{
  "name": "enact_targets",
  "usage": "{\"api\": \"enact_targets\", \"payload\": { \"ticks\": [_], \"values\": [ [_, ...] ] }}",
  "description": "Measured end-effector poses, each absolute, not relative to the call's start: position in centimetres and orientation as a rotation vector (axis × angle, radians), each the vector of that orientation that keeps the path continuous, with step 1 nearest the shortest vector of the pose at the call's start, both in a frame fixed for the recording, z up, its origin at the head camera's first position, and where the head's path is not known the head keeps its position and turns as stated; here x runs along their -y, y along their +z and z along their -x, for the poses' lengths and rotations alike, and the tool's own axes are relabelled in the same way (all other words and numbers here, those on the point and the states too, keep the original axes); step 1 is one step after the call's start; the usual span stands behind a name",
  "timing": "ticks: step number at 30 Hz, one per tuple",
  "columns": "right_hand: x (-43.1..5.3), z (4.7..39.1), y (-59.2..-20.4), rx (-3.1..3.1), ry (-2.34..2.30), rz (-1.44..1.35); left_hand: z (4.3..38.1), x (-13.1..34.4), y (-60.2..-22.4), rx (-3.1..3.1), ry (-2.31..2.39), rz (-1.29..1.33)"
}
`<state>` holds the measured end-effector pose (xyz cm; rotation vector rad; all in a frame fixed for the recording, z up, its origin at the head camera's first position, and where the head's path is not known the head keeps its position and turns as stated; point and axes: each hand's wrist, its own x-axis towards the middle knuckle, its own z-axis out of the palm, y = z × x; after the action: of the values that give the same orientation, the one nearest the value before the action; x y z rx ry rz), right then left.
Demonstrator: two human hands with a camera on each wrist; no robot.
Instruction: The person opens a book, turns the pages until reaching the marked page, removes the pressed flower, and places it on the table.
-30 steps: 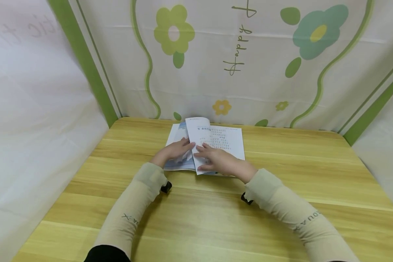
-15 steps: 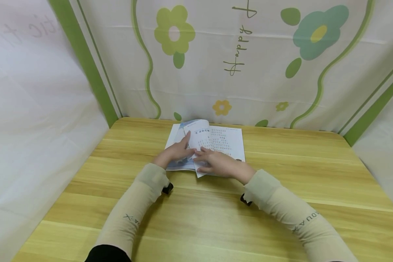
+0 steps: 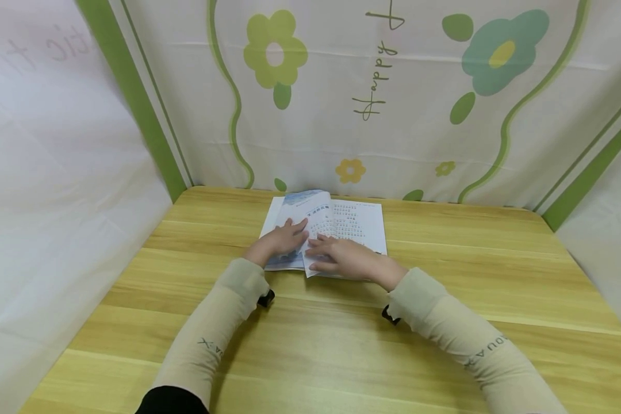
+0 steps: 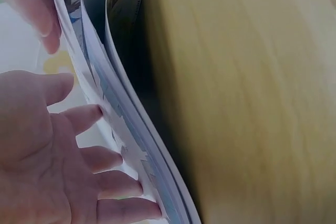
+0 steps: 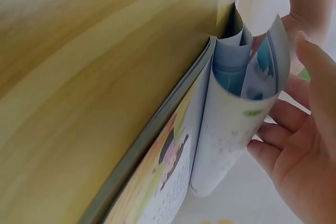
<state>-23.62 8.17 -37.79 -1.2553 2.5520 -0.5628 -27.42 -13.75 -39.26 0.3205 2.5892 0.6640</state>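
Note:
An open book (image 3: 374, 227) lies near the table's back edge, with print on its right page and blue pictures on the left. Between the halves a loose page (image 3: 318, 204) curls up and leans left. My left hand (image 3: 283, 240) rests on the left side of that page; in the left wrist view its spread fingers (image 4: 113, 184) touch the paper. The right hand (image 3: 348, 257) lies across the page's lower part. Seen from the right wrist, its fingertips (image 5: 257, 148) touch the bulging page (image 5: 231, 124), with the thumb apart from them.
The wooden table (image 3: 310, 345) extends in front of the book and to both sides. Directly behind it hangs a white cloth (image 3: 321, 132) with flowers and lettering. More white cloth (image 3: 57, 172) closes off the left side.
The loose page has swung further left and lower, showing more blue at its top. My left hand's raised finger has come down onto the page. The right hand has hardly moved.

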Motion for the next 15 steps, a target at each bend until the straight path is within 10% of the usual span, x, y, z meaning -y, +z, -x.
{"api": "enact_targets", "payload": {
  "ticks": [15],
  "values": [
    [-11.4,23.8,-37.2,-2.597,-0.585,1.228,27.3,12.9,-39.0,-2.570,0.630,-0.143]
  ]
}}
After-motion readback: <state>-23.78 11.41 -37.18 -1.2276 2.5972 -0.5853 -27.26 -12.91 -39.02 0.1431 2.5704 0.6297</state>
